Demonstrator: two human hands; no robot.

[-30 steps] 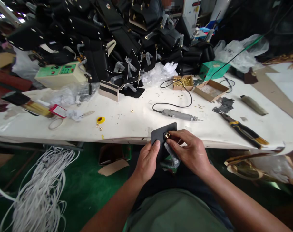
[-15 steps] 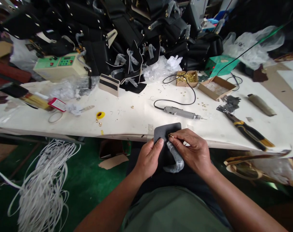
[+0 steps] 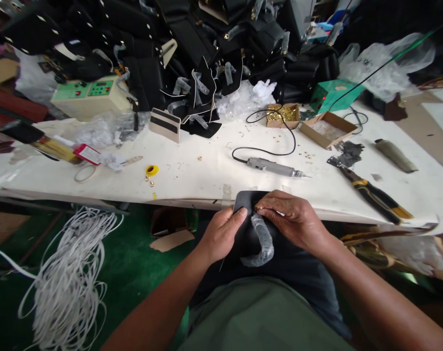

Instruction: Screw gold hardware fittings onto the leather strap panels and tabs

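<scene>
A black leather panel is held tilted over my lap, just in front of the table edge. My left hand grips its left side, thumb on top and fingers underneath. With thumb and index finger, my right hand pinches a small gold-coloured metal fitting against the panel's upper part; the fingertips hide most of it. From just below that fitting hangs a curved strip wrapped in clear plastic, lying over the dark panel.
On the white table lie a grey electric screwdriver with its cable, pliers, a yellow tape roll and a box of gold fittings. Black bags are piled behind. White cord heaps on the floor at left.
The panel has tilted and sunk slightly, and the wrapped strip hangs a little further left. Both hands keep their grip, the right still pinching at the gold fitting.
</scene>
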